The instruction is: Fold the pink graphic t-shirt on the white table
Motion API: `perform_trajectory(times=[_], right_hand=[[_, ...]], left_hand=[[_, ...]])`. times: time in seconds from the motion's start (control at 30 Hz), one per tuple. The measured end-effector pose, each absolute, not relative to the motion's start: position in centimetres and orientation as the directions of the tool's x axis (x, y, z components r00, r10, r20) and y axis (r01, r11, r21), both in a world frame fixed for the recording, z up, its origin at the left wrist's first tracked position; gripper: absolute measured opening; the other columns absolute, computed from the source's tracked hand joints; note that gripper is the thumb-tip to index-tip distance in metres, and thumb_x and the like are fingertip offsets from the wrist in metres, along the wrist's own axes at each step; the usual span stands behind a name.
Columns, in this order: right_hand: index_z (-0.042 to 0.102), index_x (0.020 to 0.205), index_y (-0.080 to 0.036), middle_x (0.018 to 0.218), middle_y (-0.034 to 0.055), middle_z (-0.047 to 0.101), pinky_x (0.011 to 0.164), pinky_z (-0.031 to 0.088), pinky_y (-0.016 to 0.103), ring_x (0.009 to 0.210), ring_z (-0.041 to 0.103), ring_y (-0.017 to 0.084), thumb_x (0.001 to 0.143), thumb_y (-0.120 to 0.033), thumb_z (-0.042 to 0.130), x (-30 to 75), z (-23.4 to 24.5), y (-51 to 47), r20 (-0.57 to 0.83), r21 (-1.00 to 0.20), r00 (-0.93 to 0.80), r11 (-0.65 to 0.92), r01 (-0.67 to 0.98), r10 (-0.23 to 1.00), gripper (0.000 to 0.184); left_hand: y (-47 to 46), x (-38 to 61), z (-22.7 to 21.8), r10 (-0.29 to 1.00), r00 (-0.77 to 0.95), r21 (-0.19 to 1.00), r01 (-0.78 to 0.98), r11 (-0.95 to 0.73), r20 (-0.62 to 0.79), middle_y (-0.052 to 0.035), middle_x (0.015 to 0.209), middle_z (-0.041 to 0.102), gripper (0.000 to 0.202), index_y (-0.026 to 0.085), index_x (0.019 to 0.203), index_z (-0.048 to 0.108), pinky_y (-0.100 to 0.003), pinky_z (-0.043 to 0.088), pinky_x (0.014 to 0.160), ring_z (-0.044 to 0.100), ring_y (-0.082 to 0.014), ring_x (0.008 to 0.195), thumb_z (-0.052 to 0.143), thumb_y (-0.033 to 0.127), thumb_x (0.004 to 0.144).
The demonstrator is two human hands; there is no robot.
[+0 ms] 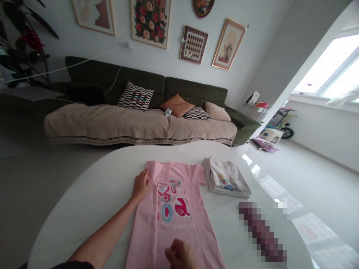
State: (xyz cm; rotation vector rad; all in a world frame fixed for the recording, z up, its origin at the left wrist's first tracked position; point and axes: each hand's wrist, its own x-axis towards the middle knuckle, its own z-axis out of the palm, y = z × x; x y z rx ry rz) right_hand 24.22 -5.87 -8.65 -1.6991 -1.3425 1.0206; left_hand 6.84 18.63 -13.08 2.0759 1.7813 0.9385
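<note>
A pink short-sleeved garment (179, 231) with a red and blue print lies spread on the white table. Its left side is folded inward in a long strip, partly covering the print. My left hand (141, 184) rests on the folded edge beside the left sleeve, fingers stretched out against the cloth. Over the lower part of the garment is my right hand (181, 256), its fingers curled in and nothing visible in them; the frame cuts it off at the bottom. A stack of folded white T-shirts (228, 177), the top one printed, sits by the right sleeve.
The white table (84, 209) has a rounded edge. On its right lies a long dark reddish thing (262, 231), pixelated beyond recognition. Beyond the table stands a green sofa (196, 87) with a beige cover and several cushions. A small white stool (271, 135) stands by the right wall.
</note>
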Motion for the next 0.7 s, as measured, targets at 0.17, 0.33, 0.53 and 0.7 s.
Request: perform_trajectory(times=[0.17, 0.33, 0.53, 0.7], right_hand=[[0.058, 0.066, -0.017, 0.058, -0.0019, 0.058, 0.056, 0.039, 0.022, 0.056, 0.056, 0.011, 0.082, -0.029, 0.052, 26.6, -8.1, 6.2, -0.005, -0.815, 0.171, -0.103, 0.57, 0.985, 0.021], [0.057, 0.105, -0.014, 0.088, 0.0017, 0.063, 0.072, 0.05, 0.032, 0.076, 0.061, 0.014, 0.091, -0.031, 0.051, 25.2, -8.7, 16.3, 0.09, -0.709, 0.266, -0.126, 0.694, 0.96, 0.023], [0.051, 0.118, -0.016, 0.1, 0.0037, 0.062, 0.074, 0.051, 0.034, 0.082, 0.062, 0.015, 0.092, -0.025, 0.049, 22.5, -10.2, 19.1, 0.165, -0.6, 0.232, -0.089, 0.795, 0.959, 0.027], [0.054, 0.112, -0.014, 0.105, 0.0073, 0.062, 0.072, 0.046, 0.029, 0.084, 0.061, 0.016, 0.088, -0.008, 0.04, 23.2, -10.7, 18.1, 0.201, -0.511, 0.209, -0.079, 0.856, 0.957, 0.028]], left_hand=[[18.8, 7.1, -13.4, 0.95, 0.065, 0.505, 0.835, -0.219, 0.304, -0.0131, 0.137, 0.05, 0.041, 0.015, 0.128, 0.051, -0.051, 0.028, 0.106, 0.04, -0.028, 0.13, 0.048, 0.016, 0.087], [18.7, 7.2, -13.5, 0.95, 0.061, 0.454, 0.867, -0.203, 0.307, -0.0134, 0.137, 0.051, 0.048, 0.012, 0.131, 0.05, -0.046, 0.028, 0.107, 0.041, -0.0277, 0.129, 0.039, 0.011, 0.084], [18.8, 7.2, -13.8, 0.953, 0.07, 0.417, 0.888, -0.194, 0.296, -0.0134, 0.139, 0.049, 0.047, 0.01, 0.132, 0.048, -0.046, 0.028, 0.106, 0.04, -0.0274, 0.129, 0.036, 0.015, 0.087], [18.6, 7.6, -13.6, 0.957, 0.056, 0.391, 0.905, -0.169, 0.284, -0.0123, 0.141, 0.046, 0.047, 0.012, 0.134, 0.046, -0.046, 0.028, 0.107, 0.038, -0.0253, 0.131, 0.035, 0.017, 0.088]])
